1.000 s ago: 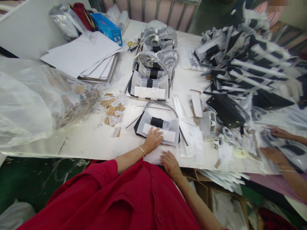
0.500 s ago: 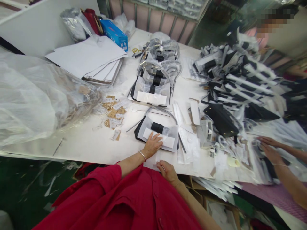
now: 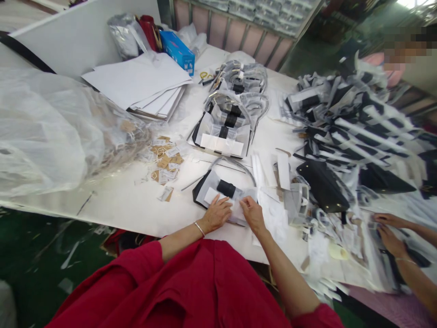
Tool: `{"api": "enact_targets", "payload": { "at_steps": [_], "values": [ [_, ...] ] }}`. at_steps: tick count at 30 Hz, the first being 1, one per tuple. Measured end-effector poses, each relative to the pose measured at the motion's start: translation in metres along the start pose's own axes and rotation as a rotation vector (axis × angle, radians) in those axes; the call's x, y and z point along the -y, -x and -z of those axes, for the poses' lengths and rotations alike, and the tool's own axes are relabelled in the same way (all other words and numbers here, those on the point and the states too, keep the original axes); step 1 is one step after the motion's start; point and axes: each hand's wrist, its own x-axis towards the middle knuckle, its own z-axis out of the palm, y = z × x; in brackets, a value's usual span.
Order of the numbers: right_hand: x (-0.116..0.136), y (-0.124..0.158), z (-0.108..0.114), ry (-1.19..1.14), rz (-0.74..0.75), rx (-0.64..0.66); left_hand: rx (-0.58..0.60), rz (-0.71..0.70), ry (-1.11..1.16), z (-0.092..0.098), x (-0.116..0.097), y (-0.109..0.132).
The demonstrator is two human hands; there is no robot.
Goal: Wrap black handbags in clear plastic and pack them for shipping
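Observation:
A black handbag lies on the table before me, partly wrapped in white sheeting. Its thin wrapped handle arches behind it. Across its front is a white card strip, partly covered by my fingers. My left hand rests flat on the strip and the bag's lower front, fingers stretched out. Over the bag's right half, my right hand has thumb and fingertips pinched together. What it pinches, if anything, is too small to make out.
Similar wrapped bags stand in a row behind. Paper tags and a large clear plastic bag lie left. A tape dispenser, a black bag and a heap of wrapped parts are right, near a co-worker's hands.
My right hand has risen from the table's front edge to the handbag's right half. My left hand stays pressed on the bag. The whole view has shifted slightly.

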Motion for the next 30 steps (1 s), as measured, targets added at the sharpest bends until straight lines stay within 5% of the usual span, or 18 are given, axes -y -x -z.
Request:
{"api": "enact_targets", "payload": {
  "at_steps": [6, 14, 24, 30],
  "values": [
    [-0.019, -0.024, -0.01, 0.067, 0.054, 0.085, -0.026, 0.16, 0.011, 0.0, -0.014, -0.01],
    [-0.036, -0.031, -0.023, 0.072, 0.03, 0.038, -0.051, 0.24, -0.128, -0.015, -0.018, -0.017],
    [-0.033, -0.038, -0.023, -0.019, -0.044, 0.005, 0.114, -0.105, -0.27, -0.006, -0.003, 0.0],
    [-0.024, -0.043, -0.023, -0.01, -0.181, -0.009, 0.127, -0.147, -0.228, -0.01, 0.003, 0.001]
  ]
}}
